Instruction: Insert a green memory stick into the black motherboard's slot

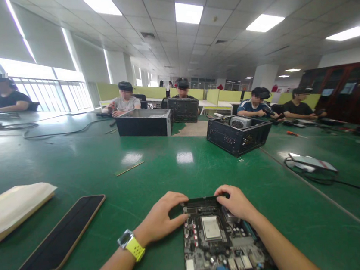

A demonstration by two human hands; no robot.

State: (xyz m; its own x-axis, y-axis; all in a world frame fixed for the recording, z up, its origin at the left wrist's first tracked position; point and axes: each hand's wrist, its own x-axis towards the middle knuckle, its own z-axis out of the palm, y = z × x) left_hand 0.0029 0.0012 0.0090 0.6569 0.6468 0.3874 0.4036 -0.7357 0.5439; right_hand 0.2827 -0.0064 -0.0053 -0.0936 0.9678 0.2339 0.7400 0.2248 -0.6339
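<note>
A computer motherboard (209,248) lies on the green table in front of me, its row of ports facing my body. Near its middle sits a square silver processor (211,228) in a black socket frame. My left hand (165,214), with a yellow-strapped watch (132,245) on the wrist, grips the far left corner, thumb at the side edge and fingertips on the far edge. At the far right corner my right hand (236,202) holds the board with bent fingers, partly covering the parts there. A dark strip (202,201) runs along the far edge between both hands.
To the left lie a dark flat pad (61,235) and a cream paper packet (13,210). A thin brass-coloured rod (130,168) is farther off. Computer cases (238,135) stand beyond. On the right are a flat device (313,163) with a cable and a screwdriver (293,134). Several people sit around.
</note>
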